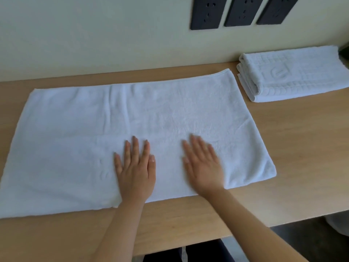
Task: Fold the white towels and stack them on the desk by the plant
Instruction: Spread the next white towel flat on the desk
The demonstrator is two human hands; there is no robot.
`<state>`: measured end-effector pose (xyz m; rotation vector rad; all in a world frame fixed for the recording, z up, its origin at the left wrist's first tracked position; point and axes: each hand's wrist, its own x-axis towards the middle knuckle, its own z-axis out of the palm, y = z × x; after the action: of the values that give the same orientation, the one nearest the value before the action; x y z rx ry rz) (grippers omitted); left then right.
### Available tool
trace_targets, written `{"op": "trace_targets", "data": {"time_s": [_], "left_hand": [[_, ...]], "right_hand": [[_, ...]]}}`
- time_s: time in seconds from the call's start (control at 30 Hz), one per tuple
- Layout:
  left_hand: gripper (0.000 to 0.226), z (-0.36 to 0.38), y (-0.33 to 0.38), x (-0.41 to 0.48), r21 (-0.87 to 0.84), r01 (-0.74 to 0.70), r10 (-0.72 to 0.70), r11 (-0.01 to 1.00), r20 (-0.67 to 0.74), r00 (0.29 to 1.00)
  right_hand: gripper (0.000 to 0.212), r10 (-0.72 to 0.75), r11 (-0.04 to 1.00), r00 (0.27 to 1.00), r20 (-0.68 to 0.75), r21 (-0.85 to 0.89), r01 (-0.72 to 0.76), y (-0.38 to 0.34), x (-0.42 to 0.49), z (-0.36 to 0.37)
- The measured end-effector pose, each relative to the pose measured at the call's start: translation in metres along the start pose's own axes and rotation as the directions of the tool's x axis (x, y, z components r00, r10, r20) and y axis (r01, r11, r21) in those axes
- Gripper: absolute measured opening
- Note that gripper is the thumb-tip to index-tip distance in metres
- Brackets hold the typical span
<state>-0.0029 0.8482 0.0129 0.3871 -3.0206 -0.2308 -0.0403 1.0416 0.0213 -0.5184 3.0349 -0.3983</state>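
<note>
A large white towel lies spread flat across the wooden desk, folded over once with a doubled edge along its near side. My left hand rests palm down on the towel's near middle, fingers spread. My right hand lies flat on the towel just to the right of it, slightly blurred. Neither hand grips anything. A stack of folded white towels sits at the back right of the desk against the wall. A dark sliver at the right edge may be the plant; I cannot tell.
Three black wall sockets hang on the pale wall above the desk. The desk's front edge runs below my forearms, with dark floor and a dark seat beneath it. Bare wood shows to the right of the spread towel.
</note>
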Motion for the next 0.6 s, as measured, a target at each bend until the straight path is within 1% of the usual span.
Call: {"op": "trace_targets", "data": {"time_s": [0.1,0.2,0.3,0.37,0.4,0.43,0.5,0.53,0.6], "left_hand": [[0.053,0.001,0.002,-0.001,0.000,0.018,-0.018,1.000,-0.010,1.000],[0.052,0.001,0.005,-0.002,-0.002,0.029,-0.029,1.000,-0.019,0.999],[0.051,0.000,0.007,-0.003,-0.017,0.019,-0.020,1.000,-0.013,1.000],[0.051,-0.003,0.008,0.000,-0.091,0.050,-0.056,0.995,-0.060,0.997],[0.051,-0.007,0.010,0.005,-0.146,0.083,-0.096,0.986,-0.089,0.991],[0.051,-0.011,0.012,0.012,-0.204,0.111,-0.136,0.973,-0.113,0.984],[0.052,-0.016,0.016,0.027,-0.300,0.114,-0.163,0.947,-0.146,0.976],[0.052,-0.015,0.017,0.033,-0.330,0.102,-0.160,0.939,-0.154,0.975],[0.049,-0.008,0.015,0.039,-0.335,0.095,-0.154,0.938,-0.157,0.975]], "right_hand": [[0.054,0.163,0.986,0.986,-0.036,-0.033,-0.164,0.048,-0.008,-0.013],[0.057,0.257,0.966,0.966,0.001,-0.038,-0.257,0.079,-0.013,-0.023],[0.065,0.323,0.946,0.946,0.009,-0.024,-0.323,0.083,-0.010,-0.026],[0.072,0.358,0.933,0.933,-0.026,0.044,-0.357,0.070,-0.002,-0.027],[0.072,0.320,0.945,0.945,-0.064,0.087,-0.314,0.057,0.004,-0.028],[0.068,0.238,0.966,0.965,-0.112,0.127,-0.224,0.041,0.012,-0.030],[0.057,0.020,0.981,0.982,-0.187,0.194,0.017,0.003,0.030,-0.028],[0.054,-0.066,0.966,0.980,-0.190,0.233,0.111,-0.017,0.041,-0.024],[0.053,-0.178,0.927,0.972,-0.151,0.304,0.217,-0.049,0.060,-0.011]]}}
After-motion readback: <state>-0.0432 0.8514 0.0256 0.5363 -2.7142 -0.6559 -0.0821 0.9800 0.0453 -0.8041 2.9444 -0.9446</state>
